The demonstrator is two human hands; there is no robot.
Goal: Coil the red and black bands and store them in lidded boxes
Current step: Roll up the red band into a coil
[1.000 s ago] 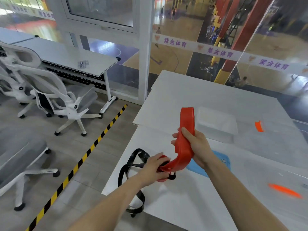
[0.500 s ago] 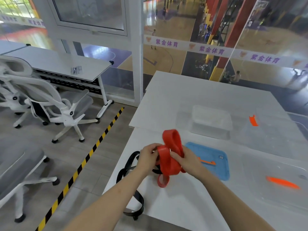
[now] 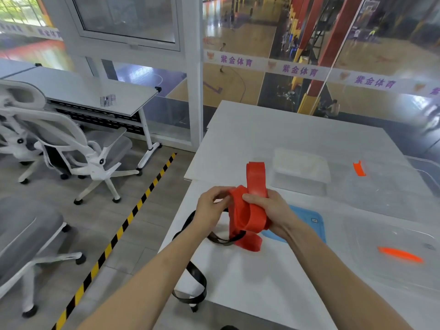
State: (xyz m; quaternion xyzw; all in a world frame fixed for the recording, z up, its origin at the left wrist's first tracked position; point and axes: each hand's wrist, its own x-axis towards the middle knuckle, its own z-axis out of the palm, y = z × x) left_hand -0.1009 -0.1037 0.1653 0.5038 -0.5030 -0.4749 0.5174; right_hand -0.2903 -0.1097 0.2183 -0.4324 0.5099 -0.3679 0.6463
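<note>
Left hand and right hand each hold a tight grip on the looped red band above the bench; the black band sprawls at seven o'clock

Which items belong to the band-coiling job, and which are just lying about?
Job: red band, held by left hand and right hand; black band; clear box; blue lid.
Lying about: chair; desk; floor tape.
</note>
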